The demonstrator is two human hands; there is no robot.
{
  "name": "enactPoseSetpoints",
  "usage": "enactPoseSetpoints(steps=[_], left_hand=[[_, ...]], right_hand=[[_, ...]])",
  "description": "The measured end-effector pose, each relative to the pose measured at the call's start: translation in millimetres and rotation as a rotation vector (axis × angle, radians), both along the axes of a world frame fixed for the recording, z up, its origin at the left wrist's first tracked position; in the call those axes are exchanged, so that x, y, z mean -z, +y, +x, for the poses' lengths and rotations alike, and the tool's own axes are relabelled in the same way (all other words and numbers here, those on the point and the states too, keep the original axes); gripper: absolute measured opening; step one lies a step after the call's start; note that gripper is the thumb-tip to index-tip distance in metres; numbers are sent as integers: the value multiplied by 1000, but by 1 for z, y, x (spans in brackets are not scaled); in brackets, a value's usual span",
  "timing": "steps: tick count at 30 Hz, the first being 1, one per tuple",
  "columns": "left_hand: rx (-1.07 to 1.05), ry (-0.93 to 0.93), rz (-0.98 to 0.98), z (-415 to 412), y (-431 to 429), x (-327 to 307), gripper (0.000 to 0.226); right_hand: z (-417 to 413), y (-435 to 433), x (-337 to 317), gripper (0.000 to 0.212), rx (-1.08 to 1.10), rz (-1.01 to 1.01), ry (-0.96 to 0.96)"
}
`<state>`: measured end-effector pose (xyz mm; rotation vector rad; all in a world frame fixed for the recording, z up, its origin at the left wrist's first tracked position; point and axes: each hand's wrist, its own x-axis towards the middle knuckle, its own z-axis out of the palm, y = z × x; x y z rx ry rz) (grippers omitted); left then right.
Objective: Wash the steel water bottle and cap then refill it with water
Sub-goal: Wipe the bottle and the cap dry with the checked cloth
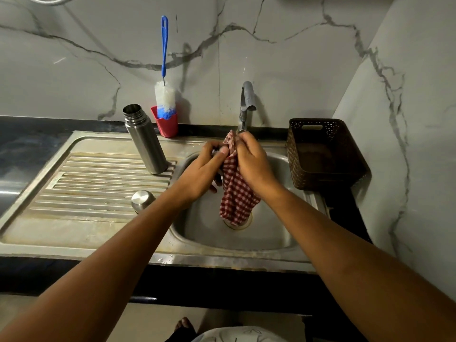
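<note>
Two hands over the sink (261, 243), both clenched on a checked cloth (237, 191): left hand (204, 169) pinching its upper edge, right hand (251, 159) gripping the bunched top just under the tap (246, 104). No water visibly running. Bottle (145, 139) upright and uncapped on the drainboard (98, 183), contents hidden; cap (142, 199) lying apart, nearer the front. Seemingly at a wiping or drying step (washed or not, cannot tell); refilling and capping left. Brown basket (320, 154) at right, apparently empty. Red cup (167, 127) holding a brush (164, 95).
</note>
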<state>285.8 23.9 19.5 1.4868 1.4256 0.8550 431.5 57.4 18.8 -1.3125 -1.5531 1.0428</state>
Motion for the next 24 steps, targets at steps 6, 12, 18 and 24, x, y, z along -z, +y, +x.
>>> enactPoseSetpoints(steps=[6, 12, 18, 24], left_hand=[[-129, -130, -147, 14, 2, 0, 58], [11, -2, 93, 6, 1, 7, 27], [-70, -187, -143, 6, 3, 5, 61], [124, 39, 131, -11, 6, 9, 37]], right_hand=[[-2, 1, 15, 23, 4, 426, -241], [-2, 13, -1, 30, -28, -199, -48], [-4, 3, 6, 28, 55, 234, -117], [1, 17, 1, 32, -6, -270, 32]])
